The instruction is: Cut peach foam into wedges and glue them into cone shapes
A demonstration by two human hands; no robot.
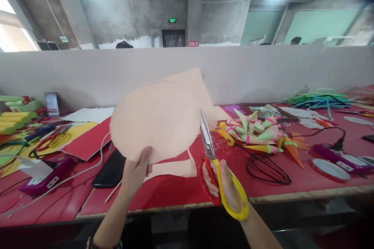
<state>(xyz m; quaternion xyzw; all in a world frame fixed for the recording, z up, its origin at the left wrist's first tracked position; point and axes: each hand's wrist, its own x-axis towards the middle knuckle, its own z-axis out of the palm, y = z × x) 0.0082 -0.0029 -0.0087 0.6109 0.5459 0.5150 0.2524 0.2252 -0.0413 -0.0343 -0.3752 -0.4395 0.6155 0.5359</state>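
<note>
Nearest the camera, the left forearm (111, 218) angles up over the red bench (159, 198); the left hand (142, 163) pinches a pale sheet (157, 120) by its lower edge, raised above the bench; its left and lower outline looks already cut round, perhaps over half; a curved offcut (175, 169) lies below; the upper-right corner seems uncut, outside a faint arc (163, 82); the right hand (229, 188) grips scissors (208, 144) at the sheet's right edge.
</note>
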